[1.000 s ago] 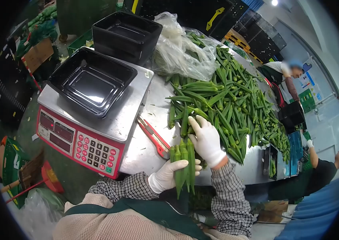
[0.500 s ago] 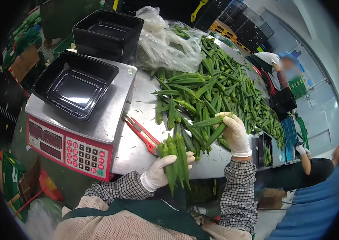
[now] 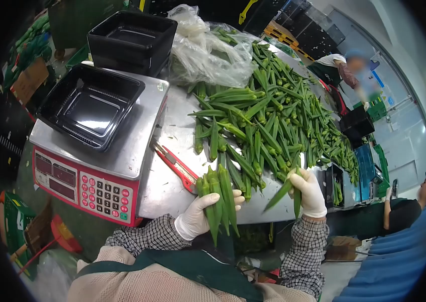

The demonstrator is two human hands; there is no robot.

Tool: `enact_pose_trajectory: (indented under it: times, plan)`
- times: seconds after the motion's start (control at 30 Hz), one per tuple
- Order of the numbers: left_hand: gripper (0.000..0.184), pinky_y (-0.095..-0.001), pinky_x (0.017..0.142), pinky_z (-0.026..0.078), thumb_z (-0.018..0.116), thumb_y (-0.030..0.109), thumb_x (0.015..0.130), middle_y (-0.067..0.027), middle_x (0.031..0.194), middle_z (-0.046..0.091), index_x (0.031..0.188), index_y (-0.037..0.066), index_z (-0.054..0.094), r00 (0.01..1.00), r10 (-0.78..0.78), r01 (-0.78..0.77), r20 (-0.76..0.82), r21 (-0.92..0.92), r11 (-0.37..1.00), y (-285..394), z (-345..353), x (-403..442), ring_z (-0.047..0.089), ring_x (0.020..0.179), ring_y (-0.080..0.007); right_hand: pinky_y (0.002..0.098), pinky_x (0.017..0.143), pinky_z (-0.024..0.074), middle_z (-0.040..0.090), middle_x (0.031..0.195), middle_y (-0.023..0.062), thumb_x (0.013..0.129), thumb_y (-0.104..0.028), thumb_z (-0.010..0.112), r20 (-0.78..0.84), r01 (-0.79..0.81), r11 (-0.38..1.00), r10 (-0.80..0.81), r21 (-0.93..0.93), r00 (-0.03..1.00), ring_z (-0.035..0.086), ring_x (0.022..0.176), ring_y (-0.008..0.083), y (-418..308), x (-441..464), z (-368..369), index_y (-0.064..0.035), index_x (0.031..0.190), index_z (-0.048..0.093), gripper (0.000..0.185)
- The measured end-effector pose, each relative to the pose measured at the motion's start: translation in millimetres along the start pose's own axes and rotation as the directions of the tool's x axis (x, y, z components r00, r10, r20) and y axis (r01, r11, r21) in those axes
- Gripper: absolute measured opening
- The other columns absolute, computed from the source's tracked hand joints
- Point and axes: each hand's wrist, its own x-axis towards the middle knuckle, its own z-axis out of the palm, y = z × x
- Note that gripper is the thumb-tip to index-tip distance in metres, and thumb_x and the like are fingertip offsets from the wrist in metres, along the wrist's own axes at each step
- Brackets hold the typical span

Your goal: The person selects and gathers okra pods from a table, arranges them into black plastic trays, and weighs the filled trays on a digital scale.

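White-gloved, my left hand (image 3: 196,215) holds a small bunch of okra pods (image 3: 219,201), stem ends up, above the table's front edge. Farther right, my right hand (image 3: 307,193), also gloved, is closed on okra pods (image 3: 282,194) that hang downward from its fingers. Beyond both hands lies a large heap of okra (image 3: 273,121) on the metal table (image 3: 172,121). A red box cutter (image 3: 175,166) rests on the table just beyond my left hand. An open black tray (image 3: 91,105) sits on a red and silver scale (image 3: 87,183).
Stacked black trays (image 3: 132,43) stand behind the scale. Beside them, a clear plastic bag (image 3: 213,55) partly covers okra. A black container (image 3: 334,186) with a few pods is at the right. Two co-workers (image 3: 333,70) are at the far side and the right edge.
My right hand has picked up pods from the heap and moved right and nearer, turning them downward. My left hand keeps its bunch. The view has shifted, and the far co-worker's arm has moved.
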Motion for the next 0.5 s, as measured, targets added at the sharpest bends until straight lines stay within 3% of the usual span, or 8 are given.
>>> enact_pose_trajectory:
  times: [0.1, 0.2, 0.23, 0.3, 0.37, 0.4, 0.5]
  plan:
    - [0.054, -0.0395, 0.103, 0.038, 0.053, 0.021, 0.085, -0.0178, 0.13, 0.046, 0.13, -0.005, 0.038, 0.999, -0.042, 0.042, 0.03, -0.009, 0.999, 0.1, 4.8, -1.1, 0.046, 0.121, -0.0264, 0.021, 0.053, 0.0388, 0.057, 0.068, -0.0008, 0.083, -0.022, 0.061, 0.142, 0.017, 0.917, 0.043, -0.399, 0.989, 0.049, 0.06, 0.0064, -9.4, -4.0, 37.3, -0.0012, 0.083, 0.06, 0.021]
    - [0.054, -0.0381, 0.1, 0.039, 0.053, 0.02, 0.085, -0.015, 0.13, 0.046, 0.132, -0.001, 0.037, 0.993, -0.045, 0.039, 0.108, 0.055, 0.998, 2.5, 4.0, -4.4, 0.048, 0.118, -0.0246, 0.0247, 0.058, 0.0426, 0.06, 0.071, 0.0015, 0.083, -0.024, 0.063, 0.182, 0.097, 0.96, -0.05, -0.262, 0.982, 0.052, 0.063, 0.0086, 8.6, 2.1, 82.5, -0.0008, 0.086, 0.061, 0.023]
    - [0.054, -0.0383, 0.1, 0.039, 0.054, 0.02, 0.084, -0.0145, 0.129, 0.047, 0.132, 0.0, 0.037, 0.997, -0.033, 0.03, 0.076, 0.041, 0.999, 2.0, 0.2, -5.5, 0.049, 0.117, -0.0245, 0.0249, 0.058, 0.0435, 0.06, 0.071, 0.0013, 0.083, -0.024, 0.065, 0.113, 0.261, 0.896, -0.236, -0.36, 0.965, 0.053, 0.063, 0.0082, 18.4, 5.1, 98.5, -0.0018, 0.087, 0.061, 0.023]
    - [0.054, -0.0386, 0.099, 0.04, 0.054, 0.02, 0.084, -0.0137, 0.126, 0.049, 0.133, 0.003, 0.037, 1.0, -0.014, 0.014, 0.019, 0.015, 1.0, 0.8, -3.9, -4.2, 0.049, 0.116, -0.0243, 0.0241, 0.059, 0.0444, 0.06, 0.073, 0.0008, 0.085, -0.022, 0.064, 0.035, 0.325, 0.846, -0.344, -0.422, 0.938, 0.053, 0.064, 0.0078, 23.0, 6.2, 113.3, -0.0024, 0.089, 0.061, 0.02]
    - [0.054, -0.0413, 0.098, 0.041, 0.055, 0.021, 0.085, -0.0145, 0.124, 0.051, 0.132, 0.004, 0.036, 1.0, 0.011, -0.011, 0.022, 0.0, 1.0, 3.4, 4.1, -2.3, 0.051, 0.115, -0.0278, 0.0216, 0.057, 0.0427, 0.059, 0.074, -0.0001, 0.088, -0.019, 0.061, -0.048, 0.263, 0.958, -0.27, -0.113, 0.962, 0.052, 0.063, 0.0063, 9.3, 0.6, 108.2, -0.0024, 0.093, 0.06, 0.018]
    - [0.054, -0.0421, 0.098, 0.041, 0.055, 0.022, 0.085, -0.0149, 0.123, 0.051, 0.132, 0.004, 0.036, 0.999, 0.0, 0.001, 0.036, -0.015, 1.0, 3.6, 4.1, -1.6, 0.051, 0.115, -0.0289, 0.0201, 0.055, 0.0402, 0.057, 0.073, -0.0007, 0.091, -0.018, 0.058, -0.08, 0.388, 0.912, -0.4, -0.135, 0.913, 0.05, 0.063, 0.0048, 13.3, 5.4, 95.7, -0.0025, 0.097, 0.059, 0.017]
    - [0.053, -0.0444, 0.097, 0.041, 0.055, 0.023, 0.087, -0.0158, 0.123, 0.051, 0.132, 0.003, 0.036, 0.999, -0.002, 0.003, 0.039, -0.029, 1.0, -0.4, 1.3, 0.0, 0.051, 0.114, -0.0322, 0.0194, 0.059, 0.0389, 0.055, 0.072, -0.0011, 0.094, -0.021, 0.052, -0.245, 0.408, 0.907, -0.42, -0.101, 0.874, 0.049, 0.065, 0.0051, -7.1, -5.4, 80.3, -0.0002, 0.097, 0.059, 0.022]
